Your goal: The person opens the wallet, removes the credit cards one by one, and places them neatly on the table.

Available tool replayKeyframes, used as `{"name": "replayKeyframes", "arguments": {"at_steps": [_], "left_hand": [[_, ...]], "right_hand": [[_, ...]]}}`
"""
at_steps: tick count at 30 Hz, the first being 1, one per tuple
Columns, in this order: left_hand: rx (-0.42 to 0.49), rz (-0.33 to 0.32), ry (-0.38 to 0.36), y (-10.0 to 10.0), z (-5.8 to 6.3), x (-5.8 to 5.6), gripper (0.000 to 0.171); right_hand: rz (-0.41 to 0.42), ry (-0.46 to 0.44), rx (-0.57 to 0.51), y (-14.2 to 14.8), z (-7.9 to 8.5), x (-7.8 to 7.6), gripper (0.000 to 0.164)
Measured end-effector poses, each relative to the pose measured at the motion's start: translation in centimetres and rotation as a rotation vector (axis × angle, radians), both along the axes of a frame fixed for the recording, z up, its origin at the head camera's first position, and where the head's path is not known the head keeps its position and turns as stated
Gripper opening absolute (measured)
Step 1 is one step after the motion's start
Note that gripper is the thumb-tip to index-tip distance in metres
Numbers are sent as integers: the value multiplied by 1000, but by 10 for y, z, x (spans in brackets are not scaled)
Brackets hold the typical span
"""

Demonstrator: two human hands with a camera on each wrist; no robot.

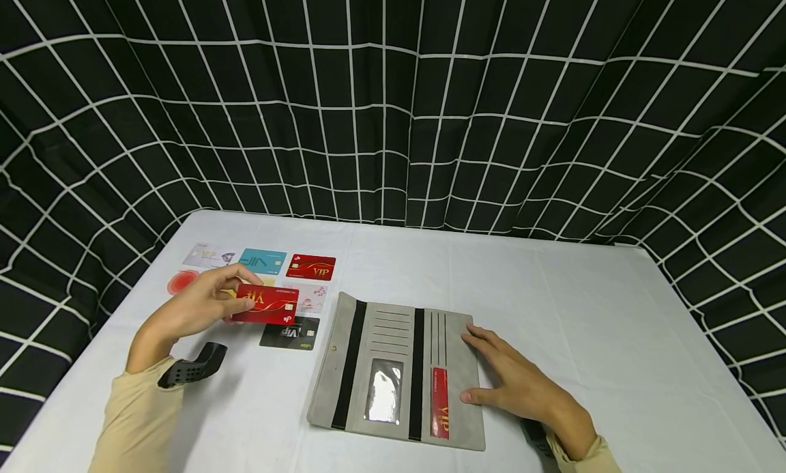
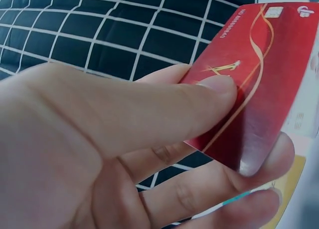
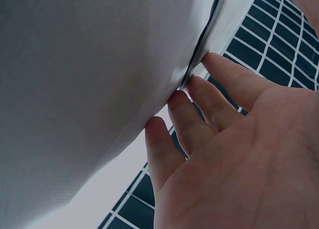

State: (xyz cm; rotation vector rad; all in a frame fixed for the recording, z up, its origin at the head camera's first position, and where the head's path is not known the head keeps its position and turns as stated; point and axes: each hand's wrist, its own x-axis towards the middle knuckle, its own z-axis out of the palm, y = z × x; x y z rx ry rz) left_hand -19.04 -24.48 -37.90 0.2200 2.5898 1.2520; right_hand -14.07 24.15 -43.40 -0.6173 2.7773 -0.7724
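Observation:
A red VIP card (image 1: 273,305) is pinched in my left hand (image 1: 199,301), raised above the other cards. In the left wrist view the thumb presses the face of this red card (image 2: 249,74), with fingers behind it. A grey wallet (image 1: 383,330) lies unfolded in front of me, with black bands, card slots and a clear window. Another red card (image 1: 439,405) is tucked into its right-hand panel, partly hidden. My right hand (image 1: 522,381) touches the wallet's right edge with extended fingers. The right wrist view shows those fingertips (image 3: 156,126) along the edge.
Left of the wallet, several cards lie on the white table (image 1: 583,309): a silver one (image 1: 205,254), a teal one (image 1: 263,261), a red one (image 1: 311,267), a pinkish one (image 1: 313,297), and a black one (image 1: 290,333). A black gridded curtain (image 1: 393,118) surrounds the table.

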Motion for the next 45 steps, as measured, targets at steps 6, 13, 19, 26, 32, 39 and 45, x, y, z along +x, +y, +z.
{"name": "replayKeyframes", "arguments": {"at_steps": [6, 13, 19, 26, 32, 39, 45], "left_hand": [[-38, 16, 0, -8, -6, -1, 31], [-68, 28, -4, -21, -14, -3, 32], [-71, 30, -34, -32, -22, -5, 35], [-38, 28, -80, -45, -32, -5, 36], [-35, 31, -110, -52, -37, -4, 37], [48, -8, -168, -57, -42, -3, 38], [-6, 22, -178, -57, -47, -4, 37]], "right_hand": [[1, -5, -1, 0, 0, 0, 94], [2, -5, -11, 0, 1, 0, 93], [4, -4, -13, 0, 1, 1, 93], [3, -3, -12, 0, 0, 0, 93], [2, -5, -12, 0, 0, 0, 93], [6, 0, -12, 0, 0, 0, 93], [6, -7, -12, 0, 0, -1, 93]]}}
